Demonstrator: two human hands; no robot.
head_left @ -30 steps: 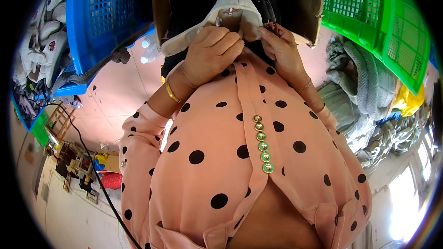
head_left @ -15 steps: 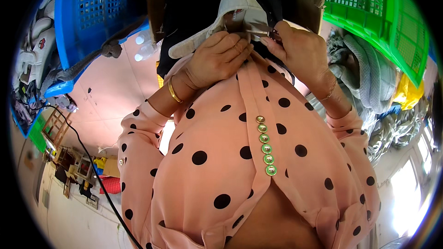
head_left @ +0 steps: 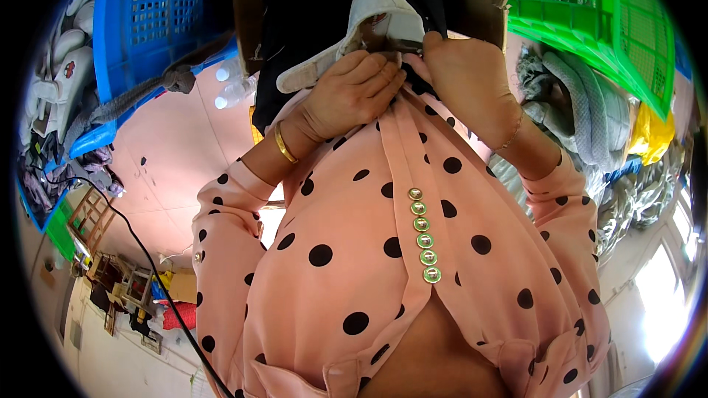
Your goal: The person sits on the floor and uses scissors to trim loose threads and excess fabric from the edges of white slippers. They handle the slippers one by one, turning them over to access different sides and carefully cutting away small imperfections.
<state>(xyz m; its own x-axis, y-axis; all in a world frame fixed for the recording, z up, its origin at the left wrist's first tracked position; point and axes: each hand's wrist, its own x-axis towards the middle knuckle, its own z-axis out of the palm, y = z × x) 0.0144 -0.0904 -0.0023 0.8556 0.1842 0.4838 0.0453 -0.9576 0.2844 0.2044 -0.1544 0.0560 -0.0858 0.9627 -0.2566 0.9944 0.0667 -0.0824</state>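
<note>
A white shoe upper (head_left: 402, 21) with a long strap end lies on the dark cloth (head_left: 310, 0) over my lap, its opening facing me. My left hand (head_left: 350, 96) is closed on the near edge of the upper, fingers curled and pressed together. At the right side of that edge, my right hand (head_left: 472, 77) is closed, back of the hand up. A small dark metal tool (head_left: 414, 49), apparently thread snips, shows just past its fingertips; most of it is hidden by the hand. The inside of the upper is shaded, with a small printed label.
A blue plastic crate (head_left: 158, 22) stands at the left, with white shoe parts (head_left: 66, 88) beside it. On the right are a green crate (head_left: 627, 37), grey fabric pieces (head_left: 582, 103) and a yellow bag (head_left: 653, 133). Clear plastic bottles (head_left: 232, 92) and a black cable (head_left: 147, 250) are at the left.
My right hand has turned and shifted slightly left, so its back covers more of the metal tool. The left hand keeps its hold on the upper, nearly still.
</note>
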